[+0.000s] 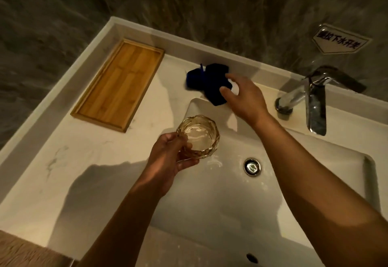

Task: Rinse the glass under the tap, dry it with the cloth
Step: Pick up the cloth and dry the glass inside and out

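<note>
A faceted amber glass [199, 135] is upright over the left edge of the sink basin [315, 182], gripped at its side by my left hand [170, 159]. A dark blue cloth [207, 82] lies crumpled on the counter behind the basin. My right hand [243, 96] hovers at the cloth's right end with thumb and fingers spread, touching or just above it. The chrome tap [315, 103] stands to the right, with no water visible running from it.
A wooden tray [119, 84] sits on the white counter [63, 172] at the left. The drain [252, 166] is in the basin's middle. A white sign [340, 40] is fixed to the grey wall behind the tap.
</note>
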